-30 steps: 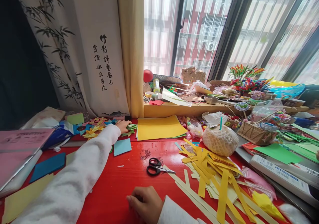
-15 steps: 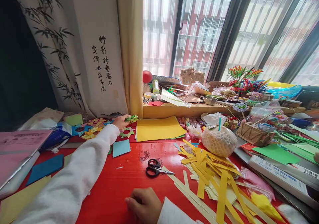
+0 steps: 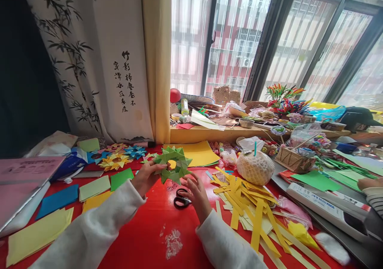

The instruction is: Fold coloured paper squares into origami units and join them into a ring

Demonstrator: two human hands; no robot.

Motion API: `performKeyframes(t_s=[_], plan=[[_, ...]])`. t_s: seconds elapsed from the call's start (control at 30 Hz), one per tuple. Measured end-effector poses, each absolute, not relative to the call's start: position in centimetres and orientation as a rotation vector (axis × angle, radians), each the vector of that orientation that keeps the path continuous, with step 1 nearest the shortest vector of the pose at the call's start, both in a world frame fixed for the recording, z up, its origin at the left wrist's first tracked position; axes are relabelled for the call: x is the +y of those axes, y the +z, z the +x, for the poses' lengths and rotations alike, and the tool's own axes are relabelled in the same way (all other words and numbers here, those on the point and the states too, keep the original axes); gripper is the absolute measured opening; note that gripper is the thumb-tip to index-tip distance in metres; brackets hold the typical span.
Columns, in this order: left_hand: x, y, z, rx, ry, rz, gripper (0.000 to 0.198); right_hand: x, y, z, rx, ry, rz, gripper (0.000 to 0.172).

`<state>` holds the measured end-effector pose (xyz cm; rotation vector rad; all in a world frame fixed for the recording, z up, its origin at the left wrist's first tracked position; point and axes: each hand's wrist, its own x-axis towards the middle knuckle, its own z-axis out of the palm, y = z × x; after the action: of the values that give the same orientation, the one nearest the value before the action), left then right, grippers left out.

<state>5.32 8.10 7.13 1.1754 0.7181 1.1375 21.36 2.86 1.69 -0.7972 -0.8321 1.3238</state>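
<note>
A green folded-paper ring [image 3: 182, 161] with pointed tips is up above the red table. Its left side is pinched in my left hand [image 3: 146, 176], and yellow paper shows through its hole. My right hand [image 3: 197, 194] is at the ring's lower right edge with fingers apart; whether a fingertip touches it I cannot tell. Black-handled scissors [image 3: 179, 202] lie on the table just left of my right hand, which hides their blades. Behind the ring is a stack of yellow paper sheets [image 3: 203, 153].
Yellow paper strips [image 3: 257, 221] spread right of my right hand, below a netted coconut [image 3: 255, 169] with a straw. Folded paper pieces [image 3: 113, 161] and coloured sheets [image 3: 58, 196] lie left. Another person's hand [image 3: 369, 183] is at the right edge.
My left hand has brought the green ring from the back left of the table toward the middle. My right hand has risen from the table up to the ring, its fingers now spread.
</note>
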Motion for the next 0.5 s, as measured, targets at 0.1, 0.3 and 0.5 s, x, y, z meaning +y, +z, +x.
performKeyframes(t_s=[0.1, 0.3, 0.5], plan=[[6.1, 6.4, 6.4, 0.669, 1.05, 1.03, 0.013, 2.7, 2.4, 21.6, -0.83, 1.405, -0.728, 0.039], [5.1, 4.8, 7.5, 0.644, 0.956, 0.983, 0.02, 2.6, 1.4, 20.8, -0.841, 1.438, -0.736, 0.036], [5.5, 3.4, 7.8, 0.656, 0.964, 1.065, 0.019, 2.6, 0.9, 20.5, -0.831, 1.402, -0.862, 0.043]])
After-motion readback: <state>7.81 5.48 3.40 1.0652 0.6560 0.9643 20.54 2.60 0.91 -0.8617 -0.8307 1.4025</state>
